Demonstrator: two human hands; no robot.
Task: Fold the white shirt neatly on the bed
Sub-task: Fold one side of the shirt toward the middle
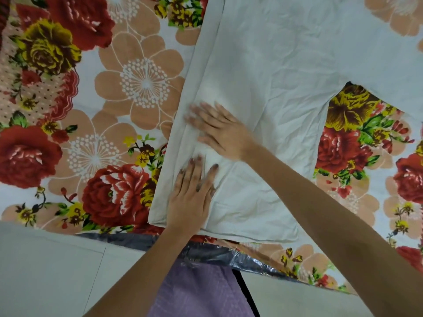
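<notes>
shirt [286, 65] cut off at top; right hand [220, 130] blurred.

Two slender forearms are in view, bare all the way to the picture's edge: the left forearm [137, 271] and the right forearm [332, 213]. The left hand [190, 200] carries dark grey-brown marks on its fingertips and across the knuckles of its middle fingers, possibly faded henna or worn nail colour; the view is too soft to tell which. The right hand [220, 131] has long, narrow fingers whose tips are blurred. Between the arms, at the bottom, shows a lilac garment [196, 291] on the person's front, its cloth of fine weave with a faint checked pattern of paler lines.
</notes>
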